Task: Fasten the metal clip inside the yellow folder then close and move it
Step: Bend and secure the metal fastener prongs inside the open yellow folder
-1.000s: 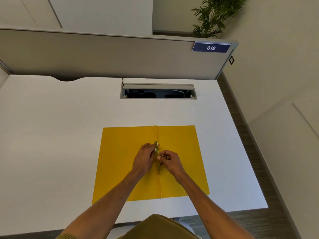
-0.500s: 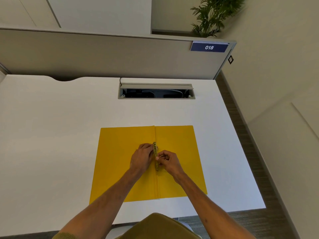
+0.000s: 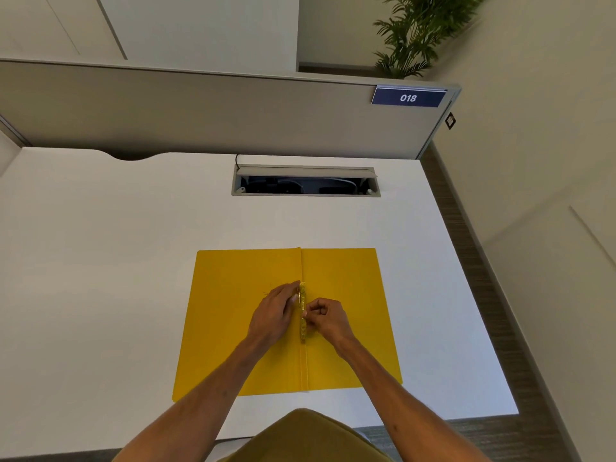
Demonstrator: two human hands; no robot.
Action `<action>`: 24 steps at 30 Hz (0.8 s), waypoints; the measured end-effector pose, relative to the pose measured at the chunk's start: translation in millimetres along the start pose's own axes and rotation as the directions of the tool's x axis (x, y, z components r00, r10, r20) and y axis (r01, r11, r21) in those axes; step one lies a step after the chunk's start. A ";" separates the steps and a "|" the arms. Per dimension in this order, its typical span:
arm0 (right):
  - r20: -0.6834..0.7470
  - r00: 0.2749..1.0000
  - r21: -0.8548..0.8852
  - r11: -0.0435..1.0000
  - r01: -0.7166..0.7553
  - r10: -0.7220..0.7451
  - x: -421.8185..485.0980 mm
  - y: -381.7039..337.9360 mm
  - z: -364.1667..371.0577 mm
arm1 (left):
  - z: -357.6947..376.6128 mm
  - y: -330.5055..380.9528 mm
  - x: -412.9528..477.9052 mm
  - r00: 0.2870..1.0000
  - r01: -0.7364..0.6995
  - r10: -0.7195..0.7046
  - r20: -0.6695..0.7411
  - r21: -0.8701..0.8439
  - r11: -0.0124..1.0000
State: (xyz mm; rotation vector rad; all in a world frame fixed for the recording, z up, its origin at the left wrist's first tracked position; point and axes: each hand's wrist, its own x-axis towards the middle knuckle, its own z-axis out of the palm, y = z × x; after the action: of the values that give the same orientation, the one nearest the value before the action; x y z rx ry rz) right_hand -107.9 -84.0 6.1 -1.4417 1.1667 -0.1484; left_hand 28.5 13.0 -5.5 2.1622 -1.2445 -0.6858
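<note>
Both hands meet at the spine of the open yellow folder [image 3: 240, 328]. The left hand [image 3: 273, 313] lies flat, fingers together, pressing the left leaf with fingertips touching the metal clip [image 3: 303, 315]. The right hand [image 3: 325, 316] is curled, its fingers pinched on the clip's middle from the 3 o'clock side. The clip runs along the fold, 12 to 6 o'clock. The folder lies spread on the white desk [image 3: 100, 261], nearer its front edge. At 12 o'clock sits an open cable hatch [image 3: 305, 181]; beyond, at 1 o'clock, a grey partition [image 3: 200, 111] carries a blue plate [image 3: 408, 97] reading "018".
</note>
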 end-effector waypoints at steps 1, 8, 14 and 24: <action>-0.010 1.000 -0.026 1.000 0.007 -0.007 0.6 -1.0 1.8 | 0.1 -2.3 -4.2 1.000 0.007 -0.007 -0.020 -0.021 1.000; -0.042 0.996 -0.197 0.978 0.074 -0.084 3.0 -8.0 12.2 | 3.1 -21.5 -33.6 0.989 0.011 -0.013 -0.145 -0.018 1.000; -0.100 0.985 -0.338 0.936 0.098 -0.139 2.7 -8.9 14.1 | 2.6 -28.1 -37.9 0.989 -0.140 0.129 0.066 0.193 0.971; -0.117 0.984 -0.386 0.919 0.081 -0.136 -1.4 -1.9 8.8 | 5.3 -21.8 -29.3 0.963 -0.215 0.153 0.222 0.290 0.933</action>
State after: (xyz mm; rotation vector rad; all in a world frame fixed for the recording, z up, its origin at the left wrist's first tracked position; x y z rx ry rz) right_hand -101.5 -77.5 5.9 -1.8663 1.2794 -0.1067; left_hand 25.3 47.0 -19.4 2.2236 -1.7395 -0.6717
